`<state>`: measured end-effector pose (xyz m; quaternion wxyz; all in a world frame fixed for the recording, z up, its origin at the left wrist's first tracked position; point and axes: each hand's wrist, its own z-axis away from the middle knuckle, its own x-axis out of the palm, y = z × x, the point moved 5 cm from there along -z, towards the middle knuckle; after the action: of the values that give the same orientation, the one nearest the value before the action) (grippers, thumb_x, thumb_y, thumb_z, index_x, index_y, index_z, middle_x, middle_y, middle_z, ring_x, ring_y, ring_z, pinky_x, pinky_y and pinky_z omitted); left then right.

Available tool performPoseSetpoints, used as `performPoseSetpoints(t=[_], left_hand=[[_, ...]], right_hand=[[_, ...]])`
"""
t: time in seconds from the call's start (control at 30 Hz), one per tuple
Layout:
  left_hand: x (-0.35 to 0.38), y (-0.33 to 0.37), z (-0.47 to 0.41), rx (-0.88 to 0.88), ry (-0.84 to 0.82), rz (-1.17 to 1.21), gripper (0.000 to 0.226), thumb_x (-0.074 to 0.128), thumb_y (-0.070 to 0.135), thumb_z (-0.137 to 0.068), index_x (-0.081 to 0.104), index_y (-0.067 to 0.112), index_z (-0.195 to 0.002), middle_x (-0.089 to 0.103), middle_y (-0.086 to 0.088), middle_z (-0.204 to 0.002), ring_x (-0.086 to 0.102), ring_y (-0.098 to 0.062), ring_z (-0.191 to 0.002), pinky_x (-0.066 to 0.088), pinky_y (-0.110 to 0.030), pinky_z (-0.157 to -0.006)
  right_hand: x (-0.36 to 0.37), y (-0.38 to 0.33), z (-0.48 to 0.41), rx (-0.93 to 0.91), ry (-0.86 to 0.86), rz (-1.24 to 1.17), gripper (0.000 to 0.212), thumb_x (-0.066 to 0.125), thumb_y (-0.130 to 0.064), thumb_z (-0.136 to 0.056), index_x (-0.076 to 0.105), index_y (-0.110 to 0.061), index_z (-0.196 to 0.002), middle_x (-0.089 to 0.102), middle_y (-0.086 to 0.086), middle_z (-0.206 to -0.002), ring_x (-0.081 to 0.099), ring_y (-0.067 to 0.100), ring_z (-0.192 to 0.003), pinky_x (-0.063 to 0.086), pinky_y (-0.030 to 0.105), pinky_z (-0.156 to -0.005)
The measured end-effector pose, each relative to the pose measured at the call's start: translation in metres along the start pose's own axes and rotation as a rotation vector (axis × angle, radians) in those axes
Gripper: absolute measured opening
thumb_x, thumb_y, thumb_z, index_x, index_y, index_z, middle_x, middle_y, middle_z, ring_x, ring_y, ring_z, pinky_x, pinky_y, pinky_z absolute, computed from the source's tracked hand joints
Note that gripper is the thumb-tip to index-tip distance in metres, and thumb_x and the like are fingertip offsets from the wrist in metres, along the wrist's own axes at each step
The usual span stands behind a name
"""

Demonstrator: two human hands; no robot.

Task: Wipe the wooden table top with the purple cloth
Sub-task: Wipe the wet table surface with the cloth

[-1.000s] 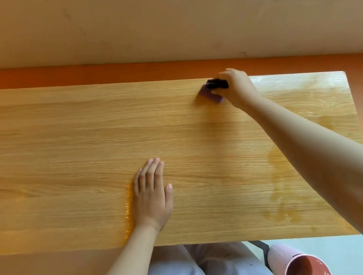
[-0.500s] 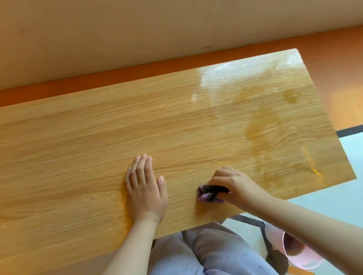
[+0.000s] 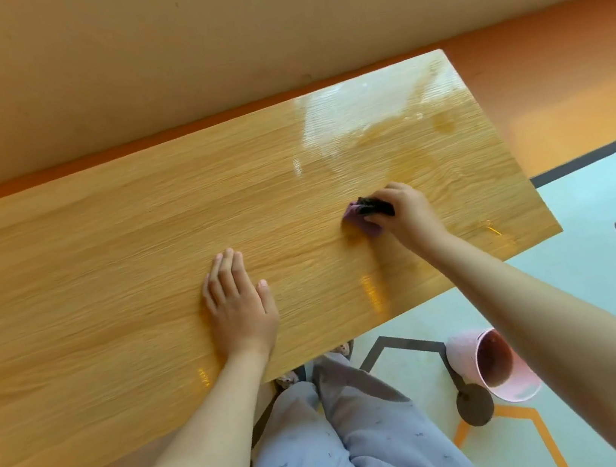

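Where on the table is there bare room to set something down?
Widest: the table top left of the left hand, to the picture's edge. Also the strip between that hand and the purple cloth the right hand grips. Far right corner: bare but glossy. Only the hands take room.

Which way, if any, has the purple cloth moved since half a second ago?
Yes: the purple cloth, in the right hand, moved away from the table's near edge.

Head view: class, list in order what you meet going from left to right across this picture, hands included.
left hand lying flat on the wooden table top → purple cloth → right hand gripping that cloth → round pink plastic bucket on the floor
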<state>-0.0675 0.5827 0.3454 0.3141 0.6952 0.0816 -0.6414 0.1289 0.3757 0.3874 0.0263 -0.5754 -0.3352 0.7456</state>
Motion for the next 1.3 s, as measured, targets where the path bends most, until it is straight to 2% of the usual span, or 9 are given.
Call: performPoseSetpoints(t=[0.2,0.37,0.53,0.67,0.8,0.97,1.1,1.2,1.3], left_hand=[[0.001,0.0,0.002,0.005,-0.01,0.004,0.058,0.035,0.032,-0.09,0.038,0.003,-0.14,0.039,-0.014,-0.147,0.029,-0.03,-0.14,0.018,-0.047,-0.115],[0.0,-0.001,0.001,0.018,-0.007,0.005,0.058,0.037,0.03,-0.09,0.039,0.001,-0.139,0.04,-0.016,-0.146,0.029,-0.032,-0.139,0.018,-0.049,-0.114],[-0.001,0.0,0.001,0.035,-0.013,0.005,0.057,0.038,0.029,-0.091,0.037,0.001,-0.14,0.038,-0.016,-0.147,0.027,-0.032,-0.14,0.018,-0.049,-0.115],[-0.001,0.002,0.0,0.035,-0.009,0.015,0.056,0.039,0.028,-0.09,0.037,0.001,-0.14,0.038,-0.016,-0.147,0.027,-0.032,-0.14,0.02,-0.051,-0.114],[-0.001,0.002,0.001,0.038,-0.014,0.019,0.057,0.038,0.028,-0.09,0.036,0.001,-0.14,0.038,-0.017,-0.147,0.027,-0.032,-0.14,0.019,-0.051,-0.114],[0.0,0.002,0.0,0.03,-0.019,0.018,0.056,0.038,0.027,-0.09,0.036,0.0,-0.14,0.037,-0.017,-0.147,0.026,-0.033,-0.14,0.019,-0.052,-0.114],[-0.001,0.003,0.0,0.02,-0.022,0.004,0.057,0.037,0.028,-0.09,0.036,0.001,-0.14,0.038,-0.016,-0.147,0.027,-0.032,-0.14,0.019,-0.052,-0.113],[-0.001,0.003,-0.001,0.011,-0.025,-0.006,0.058,0.036,0.029,-0.089,0.037,0.001,-0.14,0.037,-0.016,-0.147,0.027,-0.032,-0.14,0.019,-0.051,-0.114],[0.0,0.002,-0.001,-0.001,-0.04,-0.02,0.058,0.035,0.03,-0.09,0.036,0.002,-0.141,0.036,-0.015,-0.148,0.025,-0.031,-0.141,0.017,-0.05,-0.115]], right_hand=[[0.031,-0.015,0.086,0.073,-0.001,-0.099,0.018,0.072,-0.011,-0.077,0.07,-0.01,-0.094,0.055,-0.004,-0.085,0.052,0.018,-0.087,0.037,0.023,-0.073],[0.053,-0.025,0.163,0.205,0.017,-0.199,0.015,0.071,-0.013,-0.079,0.07,-0.016,-0.093,0.054,-0.005,-0.082,0.05,0.011,-0.083,0.034,0.009,-0.071],[0.025,0.018,0.158,0.437,0.203,-0.202,0.016,0.069,-0.011,-0.08,0.071,-0.013,-0.096,0.059,0.0,-0.084,0.055,0.015,-0.082,0.034,0.015,-0.068],[-0.03,0.088,0.152,0.661,0.385,-0.175,0.007,0.065,-0.022,-0.084,0.069,-0.016,-0.083,0.063,0.009,-0.083,0.059,0.025,-0.082,0.033,0.026,-0.068],[-0.054,0.114,0.149,0.759,0.409,-0.149,0.013,0.064,-0.024,-0.083,0.062,-0.018,-0.072,0.063,0.009,-0.074,0.059,0.026,-0.075,0.033,0.027,-0.063],[-0.01,0.062,0.152,0.642,0.269,-0.174,0.003,0.069,-0.016,-0.075,0.066,-0.015,-0.075,0.063,0.003,-0.078,0.058,0.021,-0.077,0.044,0.032,-0.067],[0.045,-0.027,0.145,0.357,0.055,-0.282,0.02,0.07,-0.007,-0.072,0.07,-0.016,-0.09,0.057,-0.006,-0.085,0.052,0.011,-0.085,0.036,0.012,-0.074],[0.065,-0.051,0.137,0.209,-0.074,-0.268,0.012,0.067,-0.01,-0.075,0.066,-0.013,-0.086,0.052,-0.008,-0.084,0.046,0.011,-0.085,0.037,0.021,-0.072],[0.04,-0.018,0.122,0.25,-0.015,-0.233,0.006,0.066,-0.01,-0.077,0.064,-0.008,-0.083,0.054,-0.001,-0.081,0.048,0.016,-0.081,0.039,0.025,-0.069]])
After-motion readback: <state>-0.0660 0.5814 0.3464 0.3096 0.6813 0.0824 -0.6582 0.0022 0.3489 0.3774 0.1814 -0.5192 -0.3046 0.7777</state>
